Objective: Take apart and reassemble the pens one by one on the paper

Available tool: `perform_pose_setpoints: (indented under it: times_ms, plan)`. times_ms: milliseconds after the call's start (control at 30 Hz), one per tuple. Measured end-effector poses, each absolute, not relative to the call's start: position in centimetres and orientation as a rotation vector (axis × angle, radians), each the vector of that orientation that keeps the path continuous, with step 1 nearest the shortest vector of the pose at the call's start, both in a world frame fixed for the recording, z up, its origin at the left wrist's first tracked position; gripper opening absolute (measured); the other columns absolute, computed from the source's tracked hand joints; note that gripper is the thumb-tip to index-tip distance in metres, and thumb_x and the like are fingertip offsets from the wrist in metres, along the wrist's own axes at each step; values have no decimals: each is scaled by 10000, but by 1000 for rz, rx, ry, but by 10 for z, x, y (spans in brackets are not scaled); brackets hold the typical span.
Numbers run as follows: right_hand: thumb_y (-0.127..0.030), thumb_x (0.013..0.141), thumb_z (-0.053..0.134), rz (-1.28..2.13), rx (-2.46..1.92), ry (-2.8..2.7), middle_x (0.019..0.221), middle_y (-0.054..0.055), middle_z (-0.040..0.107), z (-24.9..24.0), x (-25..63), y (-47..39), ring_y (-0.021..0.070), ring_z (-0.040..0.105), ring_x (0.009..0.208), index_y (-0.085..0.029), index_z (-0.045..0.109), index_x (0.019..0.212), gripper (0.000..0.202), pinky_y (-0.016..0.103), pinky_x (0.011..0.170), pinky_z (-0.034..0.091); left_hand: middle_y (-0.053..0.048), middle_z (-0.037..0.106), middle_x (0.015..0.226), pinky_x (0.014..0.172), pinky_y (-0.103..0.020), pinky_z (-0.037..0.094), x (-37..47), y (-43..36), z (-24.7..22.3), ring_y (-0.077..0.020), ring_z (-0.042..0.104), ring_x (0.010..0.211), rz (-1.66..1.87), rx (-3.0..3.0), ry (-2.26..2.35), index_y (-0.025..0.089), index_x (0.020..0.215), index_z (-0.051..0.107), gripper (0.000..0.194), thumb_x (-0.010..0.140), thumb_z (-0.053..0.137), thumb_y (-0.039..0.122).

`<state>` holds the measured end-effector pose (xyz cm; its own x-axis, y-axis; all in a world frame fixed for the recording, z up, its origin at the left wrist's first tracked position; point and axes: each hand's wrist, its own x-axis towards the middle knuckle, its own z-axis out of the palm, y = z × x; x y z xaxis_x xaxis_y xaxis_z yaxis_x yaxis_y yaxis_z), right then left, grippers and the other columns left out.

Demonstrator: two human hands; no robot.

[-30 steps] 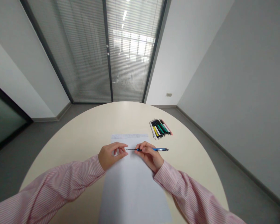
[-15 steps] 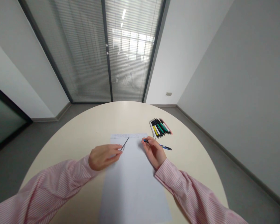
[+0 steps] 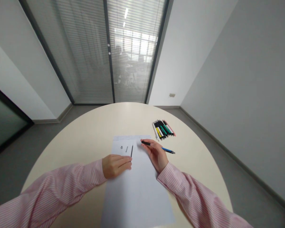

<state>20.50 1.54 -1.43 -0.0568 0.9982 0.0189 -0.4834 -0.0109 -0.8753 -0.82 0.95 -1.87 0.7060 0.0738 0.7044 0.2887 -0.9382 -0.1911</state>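
A thin dark pen refill (image 3: 132,151) points away from me over the white paper (image 3: 137,190). The fingers of my left hand (image 3: 116,165) are closed on its near end, low at the sheet. Beyond that hand, a small grey spring-like piece (image 3: 126,149) and a tiny rounded grey part (image 3: 121,147) lie on the paper. My right hand (image 3: 158,155) pinches a black pen barrel (image 3: 146,143) at the paper's right edge. Behind this hand shows a blue pen piece (image 3: 168,150); whether it joins the black barrel is hidden by the fingers.
Several pens (image 3: 163,129) in black, green, yellow, white and pink lie side by side at the back right of the round cream table (image 3: 90,133). Printed lines run across the sheet's far edge. Beyond the table are walls and a glass partition with blinds (image 3: 90,63).
My left hand has come nearer and to the right, lowering the refill and turning it more upright in view. The two small grey parts now show on the paper. My right hand has shifted only slightly.
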Motion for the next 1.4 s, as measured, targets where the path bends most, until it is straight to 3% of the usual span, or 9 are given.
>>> perform_pose_setpoints:
  times_ms: [333, 533, 767, 900, 967, 1067, 1133, 1233, 1400]
  plan:
    - [-146, 840, 448, 353, -1042, -1915, 985, 82, 502, -21, 204, 10, 189, 523, 961, -178, 553, 947, 154, 364, 868, 462, -67, 716, 854, 656, -237, 574, -11, 9, -16, -151, 680, 762, -1067, -2663, -287, 106, 911, 619, 119, 871, 538, 184]
    - [0, 755, 409, 210, -982, -2217, 1182, 130, 415, -26, 208, 13, 223, 456, 1075, -154, 447, 1225, 496, 382, 929, 442, -71, 715, 834, 637, -245, 575, -10, 9, -15, -154, 678, 735, -1056, -2671, -273, 103, 894, 622, 121, 874, 524, 170]
    - [31, 759, 401, 154, -1074, -2313, 1191, 127, 463, -27, 207, 16, 230, 444, 1064, -182, 398, 1306, 587, 402, 925, 444, -58, 712, 818, 638, -238, 566, -10, 9, -19, -145, 671, 717, -1039, -2687, -271, 113, 872, 622, 130, 881, 505, 170]
    - [72, 693, 389, 118, -1108, -2327, 1150, 127, 513, -20, 209, 16, 238, 421, 1060, -157, 444, 1270, 623, 426, 939, 418, -45, 701, 791, 616, -227, 541, -9, 9, -18, -135, 656, 688, -1007, -2701, -285, 119, 865, 614, 111, 874, 515, 169]
    - [47, 710, 385, 91, -1096, -2262, 1136, 136, 524, -13, 210, 13, 236, 436, 1045, -143, 502, 1192, 531, 419, 916, 417, -49, 693, 801, 613, -230, 520, -9, 8, -13, -136, 645, 703, -998, -2704, -278, 120, 878, 605, 94, 865, 525, 168]
    - [-18, 740, 385, 134, -972, -2300, 868, 89, 584, 0, 208, -1, 189, 515, 823, -157, 590, 871, 280, 315, 736, 445, -22, 633, 660, 543, -244, 456, -8, 1, -3, -127, 589, 608, -965, -2733, -256, 149, 740, 569, 107, 837, 542, 185]
    - [-66, 714, 412, 189, -794, -2501, 648, 21, 540, 6, 203, -17, 150, 491, 623, -188, 542, 687, 180, 263, 568, 387, 13, 521, 509, 448, -262, 370, -7, -5, 1, -117, 494, 478, -921, -2795, -214, 179, 578, 469, 240, 809, 532, 192]
    - [-160, 684, 471, 181, -670, -2739, 590, -8, 540, 9, 193, -45, 132, 455, 522, -199, 501, 636, 68, 279, 465, 274, 37, 426, 422, 361, -289, 259, -6, -15, 0, -112, 383, 378, -860, -3015, -147, 206, 511, 367, 253, 725, 498, 171]
    - [-247, 687, 530, 333, -659, -2892, 576, -24, 573, 5, 179, -73, 115, 461, 483, -194, 504, 635, 79, 285, 439, 190, 50, 442, 380, 325, -271, 235, -4, -21, -8, -102, 392, 337, -717, -3339, -143, 211, 503, 312, 180, 573, 462, 140]
